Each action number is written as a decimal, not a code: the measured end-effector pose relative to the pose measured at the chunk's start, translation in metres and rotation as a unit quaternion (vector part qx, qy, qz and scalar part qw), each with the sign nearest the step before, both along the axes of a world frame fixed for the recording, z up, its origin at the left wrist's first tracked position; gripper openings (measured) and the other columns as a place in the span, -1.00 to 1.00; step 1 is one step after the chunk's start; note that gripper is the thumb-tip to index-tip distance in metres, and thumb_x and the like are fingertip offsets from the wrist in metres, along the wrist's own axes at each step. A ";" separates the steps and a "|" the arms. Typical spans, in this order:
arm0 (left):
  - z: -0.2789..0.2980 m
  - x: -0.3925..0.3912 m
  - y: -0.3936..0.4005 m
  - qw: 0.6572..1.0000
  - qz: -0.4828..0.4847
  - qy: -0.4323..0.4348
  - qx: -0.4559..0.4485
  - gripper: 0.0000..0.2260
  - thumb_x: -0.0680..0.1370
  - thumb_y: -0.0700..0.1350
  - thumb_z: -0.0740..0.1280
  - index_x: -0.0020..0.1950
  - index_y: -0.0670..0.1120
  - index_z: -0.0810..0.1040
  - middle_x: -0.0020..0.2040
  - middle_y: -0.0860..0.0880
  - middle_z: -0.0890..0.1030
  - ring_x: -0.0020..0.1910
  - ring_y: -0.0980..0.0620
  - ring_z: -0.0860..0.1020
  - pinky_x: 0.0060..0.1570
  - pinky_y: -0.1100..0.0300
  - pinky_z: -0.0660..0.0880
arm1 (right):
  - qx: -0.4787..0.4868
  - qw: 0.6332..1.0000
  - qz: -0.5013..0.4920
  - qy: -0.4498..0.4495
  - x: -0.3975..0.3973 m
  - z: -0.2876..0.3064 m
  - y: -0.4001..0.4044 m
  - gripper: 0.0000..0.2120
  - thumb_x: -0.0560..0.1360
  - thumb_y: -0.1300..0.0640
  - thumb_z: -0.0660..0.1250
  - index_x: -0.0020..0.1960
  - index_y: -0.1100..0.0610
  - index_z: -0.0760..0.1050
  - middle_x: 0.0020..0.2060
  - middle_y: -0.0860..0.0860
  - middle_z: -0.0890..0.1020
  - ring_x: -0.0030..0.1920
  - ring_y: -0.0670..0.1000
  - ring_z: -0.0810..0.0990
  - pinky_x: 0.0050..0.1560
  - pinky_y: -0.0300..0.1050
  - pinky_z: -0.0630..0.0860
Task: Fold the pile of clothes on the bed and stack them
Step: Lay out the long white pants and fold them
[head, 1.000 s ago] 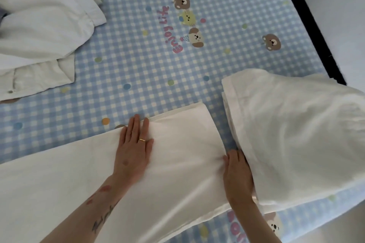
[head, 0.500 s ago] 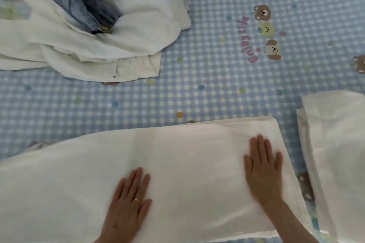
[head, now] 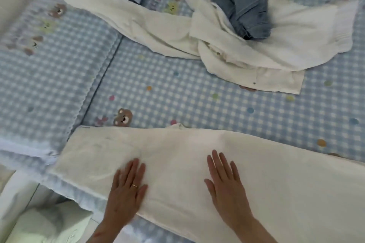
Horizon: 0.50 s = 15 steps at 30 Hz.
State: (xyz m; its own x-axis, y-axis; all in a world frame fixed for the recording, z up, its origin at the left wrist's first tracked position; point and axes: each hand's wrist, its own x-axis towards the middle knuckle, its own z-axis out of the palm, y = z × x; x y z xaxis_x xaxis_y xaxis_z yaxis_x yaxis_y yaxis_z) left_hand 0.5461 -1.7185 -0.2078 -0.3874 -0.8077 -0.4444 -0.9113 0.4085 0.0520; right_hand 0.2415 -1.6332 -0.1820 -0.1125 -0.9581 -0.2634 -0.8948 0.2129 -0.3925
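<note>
Both hands are down flat on the long white folded garment (head: 197, 163), a soft, faintly textured strip of cloth that runs across the near part of the bed from lower left to the right edge of view. The left hand (head: 126, 191) lies palm down near the garment's near edge, fingers spread and straight, a thin gold ring (head: 134, 185) on one finger; nothing is pinched, it simply presses the cloth. The right hand (head: 227, 189) lies just to the right of it, well onto the middle of the strip, also palm down with fingers fanned open and gripping nothing. The garment sits directly under both palms, its left end squared off and overlapping the edge of a blue-and-white checked pillow (head: 39, 77) with ruffled trim. Underneath it all is the blue-and-white gingham bed sheet (head: 197, 100), printed with coloured dots and small cartoon bears. Farther back, well apart from the hands, lies the unfolded pile of clothes (head: 227, 45): rumpled white pieces, how many I cannot tell, tangled together, with one long white length trailing off to the left, and one crumpled grey-blue denim-like garment (head: 246, 6) sitting on top. So, two open hands, one flattened white piece, one heap waiting behind.
</note>
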 end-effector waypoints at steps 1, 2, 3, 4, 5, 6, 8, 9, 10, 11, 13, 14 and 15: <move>0.007 0.026 -0.008 1.000 0.022 -0.009 0.000 -0.47 0.61 0.18 -0.13 0.55 0.00 0.04 0.51 -0.10 0.20 0.46 -0.10 0.22 0.36 -0.10 0.14 | 0.006 1.000 0.015 -0.005 0.020 0.001 -0.011 -0.44 0.63 -0.08 -0.19 0.43 0.17 0.34 0.45 0.09 0.31 0.42 0.12 0.33 0.39 0.06 0.12; 0.016 0.051 -0.017 0.998 0.054 -0.011 -0.002 -0.46 0.61 0.19 -0.14 0.55 0.00 0.02 0.49 -0.13 0.25 0.44 -0.12 0.24 0.34 -0.11 0.15 | 0.011 1.000 0.027 -0.009 0.040 0.002 -0.022 -0.44 0.63 -0.08 -0.17 0.43 0.16 0.34 0.46 0.09 0.30 0.43 0.11 0.32 0.39 0.07 0.12; 0.024 0.073 -0.025 0.996 0.085 -0.008 -0.014 -0.45 0.62 0.19 -0.15 0.55 -0.03 0.02 0.47 -0.17 0.28 0.43 -0.14 0.25 0.33 -0.13 0.16 | 0.016 0.999 0.038 -0.013 0.059 0.001 -0.032 -0.45 0.62 -0.09 -0.15 0.44 0.15 0.33 0.46 0.09 0.29 0.43 0.11 0.31 0.38 0.08 0.12; 0.031 0.090 -0.033 0.993 0.114 0.000 -0.029 -0.45 0.62 0.18 -0.16 0.55 -0.07 0.03 0.46 -0.22 0.28 0.42 -0.17 0.26 0.33 -0.13 0.17 | 0.019 0.998 0.050 -0.013 0.077 -0.001 -0.040 -0.46 0.61 -0.10 -0.11 0.44 0.15 0.32 0.47 0.08 0.27 0.44 0.11 0.30 0.38 0.11 0.14; 0.037 0.106 -0.043 0.989 0.141 0.007 -0.045 -0.44 0.63 0.15 -0.15 0.54 -0.12 0.07 0.46 -0.26 0.27 0.42 -0.20 0.26 0.34 -0.14 0.17 | 0.021 0.998 0.062 -0.014 0.095 -0.002 -0.051 -0.46 0.60 -0.11 -0.05 0.45 0.14 0.30 0.48 0.08 0.26 0.45 0.11 0.28 0.37 0.14 0.14; 0.041 0.117 -0.055 0.983 0.173 0.017 -0.056 -0.45 0.63 0.12 -0.12 0.51 -0.20 0.13 0.45 -0.30 0.26 0.42 -0.24 0.26 0.35 -0.15 0.17 | 0.021 0.997 0.071 -0.014 0.110 -0.005 -0.062 -0.46 0.58 -0.12 0.00 0.46 0.13 0.29 0.48 0.08 0.25 0.46 0.12 0.26 0.36 0.17 0.15; 0.044 0.136 -0.082 0.967 0.242 0.040 -0.074 -0.51 0.63 -0.02 0.07 0.44 -0.33 0.23 0.41 -0.38 0.29 0.38 -0.33 0.29 0.35 -0.20 0.22 | 0.030 0.996 0.079 -0.005 0.136 -0.013 -0.082 -0.44 0.54 -0.12 0.04 0.46 0.13 0.28 0.48 0.10 0.24 0.46 0.13 0.25 0.36 0.23 0.14; 0.042 0.139 -0.093 0.958 0.272 0.051 -0.074 -0.55 0.62 -0.09 0.16 0.42 -0.34 0.25 0.39 -0.38 0.32 0.36 -0.35 0.31 0.34 -0.23 0.26 | 0.045 0.996 0.079 0.006 0.142 -0.018 -0.088 -0.42 0.52 -0.12 0.05 0.45 0.13 0.30 0.48 0.11 0.25 0.47 0.12 0.24 0.35 0.25 0.14; 0.041 0.143 -0.104 0.951 0.298 0.055 -0.058 -0.54 0.60 -0.12 0.21 0.43 -0.31 0.25 0.39 -0.36 0.33 0.35 -0.33 0.32 0.34 -0.21 0.28 | 0.059 0.995 0.077 0.016 0.149 -0.025 -0.094 -0.41 0.50 -0.12 0.04 0.45 0.14 0.31 0.48 0.11 0.25 0.48 0.11 0.21 0.35 0.26 0.13; 0.040 0.145 -0.111 0.947 0.315 0.061 -0.036 -0.52 0.59 -0.10 0.24 0.44 -0.27 0.24 0.40 -0.32 0.32 0.36 -0.29 0.31 0.36 -0.16 0.27 | 0.073 0.994 0.075 0.027 0.153 -0.031 -0.096 -0.40 0.49 -0.13 0.04 0.44 0.14 0.32 0.48 0.11 0.25 0.50 0.10 0.15 0.34 0.27 0.10; 0.036 0.150 -0.122 0.931 0.354 0.087 -0.009 -0.45 0.54 -0.05 0.33 0.45 -0.23 0.25 0.37 -0.26 0.34 0.34 -0.24 0.31 0.37 -0.08 0.26 | 0.101 0.992 0.070 0.041 0.157 -0.042 -0.099 -0.39 0.47 -0.13 0.03 0.44 0.14 0.33 0.48 0.11 0.24 0.50 0.08 0.08 0.35 0.29 0.07; 0.035 0.152 -0.124 0.922 0.375 0.101 -0.001 -0.42 0.50 -0.03 0.38 0.43 -0.21 0.28 0.32 -0.25 0.38 0.31 -0.22 0.34 0.34 -0.07 0.29 | 0.110 0.990 0.070 0.046 0.156 -0.044 -0.098 -0.38 0.47 -0.13 0.03 0.44 0.15 0.33 0.48 0.11 0.24 0.49 0.09 0.10 0.35 0.30 0.07; 0.034 0.155 -0.127 0.911 0.397 0.114 0.012 -0.41 0.47 -0.01 0.43 0.40 -0.20 0.32 0.26 -0.23 0.42 0.26 -0.21 0.38 0.31 -0.08 0.33 | 0.110 0.990 0.072 0.050 0.157 -0.045 -0.098 -0.38 0.47 -0.12 0.03 0.43 0.16 0.33 0.48 0.12 0.24 0.48 0.09 0.14 0.34 0.31 0.09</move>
